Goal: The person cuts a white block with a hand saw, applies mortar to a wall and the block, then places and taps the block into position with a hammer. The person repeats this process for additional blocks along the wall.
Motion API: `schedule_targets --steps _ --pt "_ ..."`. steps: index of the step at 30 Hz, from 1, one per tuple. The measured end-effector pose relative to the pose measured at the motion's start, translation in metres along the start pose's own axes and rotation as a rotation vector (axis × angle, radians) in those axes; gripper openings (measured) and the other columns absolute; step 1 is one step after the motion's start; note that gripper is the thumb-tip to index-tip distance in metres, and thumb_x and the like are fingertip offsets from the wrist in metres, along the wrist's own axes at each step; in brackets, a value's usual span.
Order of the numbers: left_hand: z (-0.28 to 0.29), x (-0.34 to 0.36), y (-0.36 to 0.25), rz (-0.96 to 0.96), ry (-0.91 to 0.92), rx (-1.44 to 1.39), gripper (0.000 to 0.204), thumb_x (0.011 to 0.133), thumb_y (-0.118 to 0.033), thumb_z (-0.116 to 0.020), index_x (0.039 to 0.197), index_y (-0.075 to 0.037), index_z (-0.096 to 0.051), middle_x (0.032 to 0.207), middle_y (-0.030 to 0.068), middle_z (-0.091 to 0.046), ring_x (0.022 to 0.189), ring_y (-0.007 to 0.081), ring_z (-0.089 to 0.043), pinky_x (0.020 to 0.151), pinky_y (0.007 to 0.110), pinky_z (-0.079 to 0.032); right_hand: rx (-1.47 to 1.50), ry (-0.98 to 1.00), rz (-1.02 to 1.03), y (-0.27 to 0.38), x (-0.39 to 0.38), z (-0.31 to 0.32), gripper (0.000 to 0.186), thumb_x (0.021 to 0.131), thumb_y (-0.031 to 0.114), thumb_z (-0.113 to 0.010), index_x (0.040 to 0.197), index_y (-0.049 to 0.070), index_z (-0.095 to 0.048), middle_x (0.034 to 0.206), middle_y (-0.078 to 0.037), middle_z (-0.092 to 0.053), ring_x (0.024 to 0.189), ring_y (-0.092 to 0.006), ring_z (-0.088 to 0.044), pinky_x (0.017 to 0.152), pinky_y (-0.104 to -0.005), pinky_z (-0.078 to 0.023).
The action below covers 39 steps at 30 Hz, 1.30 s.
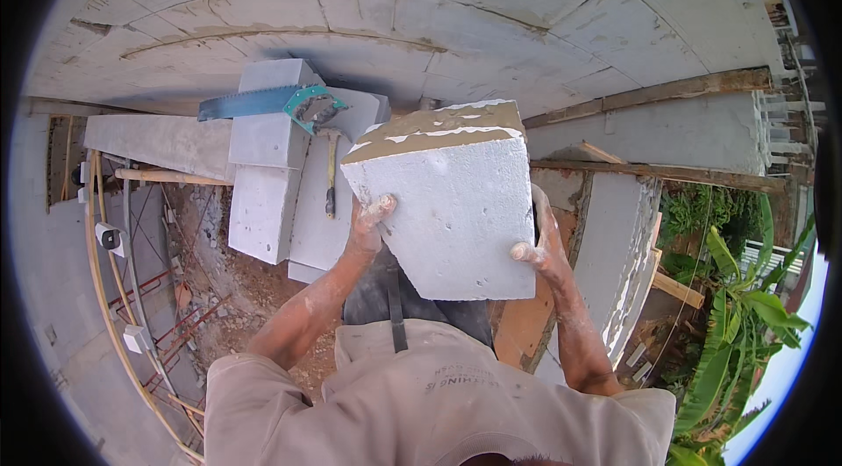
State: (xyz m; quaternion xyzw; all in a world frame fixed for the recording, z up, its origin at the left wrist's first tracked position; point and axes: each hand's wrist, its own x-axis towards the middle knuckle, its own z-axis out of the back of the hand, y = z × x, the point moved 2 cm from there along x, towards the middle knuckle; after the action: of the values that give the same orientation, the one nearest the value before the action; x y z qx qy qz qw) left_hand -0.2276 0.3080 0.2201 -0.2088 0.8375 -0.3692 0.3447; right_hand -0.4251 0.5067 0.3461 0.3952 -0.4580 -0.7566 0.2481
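Note:
A white concrete block (452, 220) is held up in front of my body, gripped at both sides. My left hand (368, 222) is closed on its left edge, thumb on the near face. On the right edge my right hand (541, 233) clamps it the same way, most fingers hidden behind. Grey-brown mortar (438, 128) with white streaks covers the block's upper side. To the left, a hand saw (254, 103) with a teal handle lies on stacked white blocks (263, 146). Beside it rests a hammer-like tool (331, 169) with a wooden handle.
A block wall (395, 10) rises ahead. Wooden planks (649, 97) run along the right, above a lower wall strip (614, 255). Rubble and red bars (180, 326) lie below on the left, near hanging cables (105, 290). Banana plants (728, 343) grow at the right.

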Motion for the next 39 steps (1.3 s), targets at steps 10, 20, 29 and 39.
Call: schedule_targets --steps 10,20,29,39 --pt "-0.145 -0.016 -0.001 0.212 0.223 -0.138 0.075 0.072 -0.026 -0.068 0.138 -0.002 -0.042 0.123 0.0135 -0.058 0.111 0.0297 -0.058 0.098 0.041 -0.046 -0.055 -0.319 -0.198 0.030 -0.114 0.078 0.136 0.051 0.063 -0.085 0.148 -0.006 -0.019 0.138 -0.031 -0.037 0.135 -0.0424 -0.034 0.113 -0.0511 -0.028" --pt "-0.330 -0.092 -0.007 0.536 0.784 -0.235 0.075 0.084 -0.040 -0.066 0.140 0.001 -0.040 0.135 0.0154 -0.051 0.122 0.0281 -0.052 0.105 0.041 -0.041 -0.284 -0.903 -0.236 0.184 -0.276 0.147 0.112 0.049 0.050 -0.086 0.136 -0.008 -0.044 0.120 -0.026 -0.056 0.115 -0.0369 -0.055 0.102 -0.0414 -0.040" --pt "-0.263 -0.020 -0.039 -0.532 1.094 1.193 0.080 0.078 -0.036 -0.078 0.143 -0.006 -0.044 0.151 0.0235 -0.034 0.142 0.0421 -0.029 0.114 0.047 -0.028 -0.739 -1.315 -0.543 0.244 -0.380 0.264 0.100 0.044 0.028 -0.077 0.133 -0.007 -0.050 0.109 -0.025 -0.064 0.090 -0.0324 -0.067 0.086 -0.0377 -0.052" --pt "0.057 0.035 -0.146 -0.508 0.625 1.754 0.037 0.076 -0.017 -0.078 0.105 0.002 -0.068 0.111 0.0230 -0.064 0.108 0.0398 -0.059 0.093 0.046 -0.047 -0.788 -1.191 -0.805 0.093 -0.354 0.348 0.086 0.045 0.039 -0.080 0.116 -0.005 -0.060 0.111 -0.022 -0.065 0.103 -0.0347 -0.063 0.090 -0.0397 -0.049"
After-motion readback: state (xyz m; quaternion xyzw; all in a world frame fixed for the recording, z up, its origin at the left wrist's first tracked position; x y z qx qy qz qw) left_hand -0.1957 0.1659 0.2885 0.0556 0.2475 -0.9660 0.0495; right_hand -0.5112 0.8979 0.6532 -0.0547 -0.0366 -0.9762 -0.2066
